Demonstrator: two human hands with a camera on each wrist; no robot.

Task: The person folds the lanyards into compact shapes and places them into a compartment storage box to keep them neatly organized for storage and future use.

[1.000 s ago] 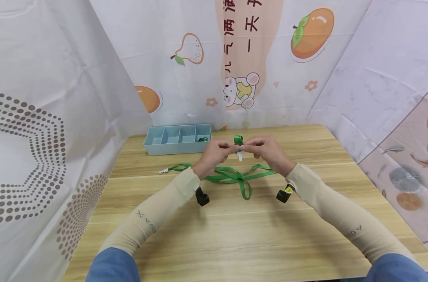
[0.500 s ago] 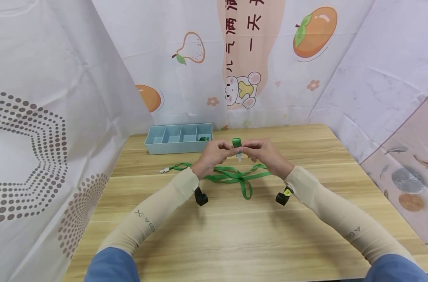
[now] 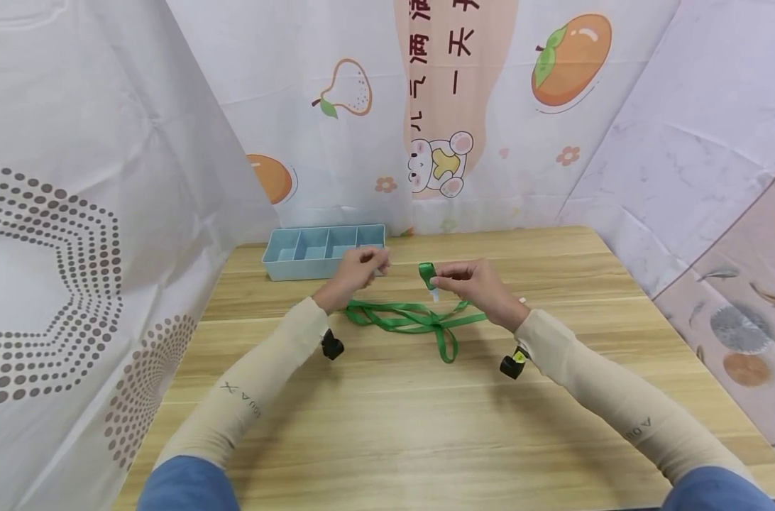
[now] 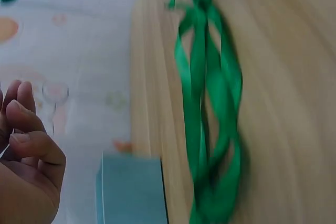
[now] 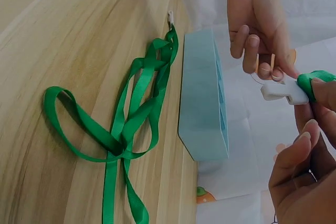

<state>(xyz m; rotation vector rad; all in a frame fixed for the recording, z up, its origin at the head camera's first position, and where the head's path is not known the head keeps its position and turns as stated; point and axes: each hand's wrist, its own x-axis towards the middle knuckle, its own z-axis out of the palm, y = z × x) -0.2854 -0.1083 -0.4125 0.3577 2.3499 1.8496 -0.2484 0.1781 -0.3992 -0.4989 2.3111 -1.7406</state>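
Note:
In the head view, my right hand (image 3: 473, 284) pinches a short folded green ribbon strap (image 3: 427, 273) between thumb and fingertips. A white plastic clip (image 5: 286, 93) sticks out of the strap in the right wrist view. My left hand (image 3: 357, 271) is in the air in front of the tray's right end, apart from the strap. Its fingers are loosely bent with nothing between them, as the left wrist view of the hand (image 4: 31, 156) shows. Below both hands, a long green lanyard (image 3: 436, 325) lies tangled in loops on the table. Its white clip end (image 5: 170, 18) shows in the right wrist view.
A light blue tray (image 3: 304, 270) with several compartments stands at the back left of the wooden table (image 3: 426, 426). My left hand partly covers its right end. A printed curtain (image 3: 375, 142) hangs right behind the table.
My left hand has let go of the green strap and moved left, towards the tray. The strap stays in my right hand, slightly lower and more tilted.

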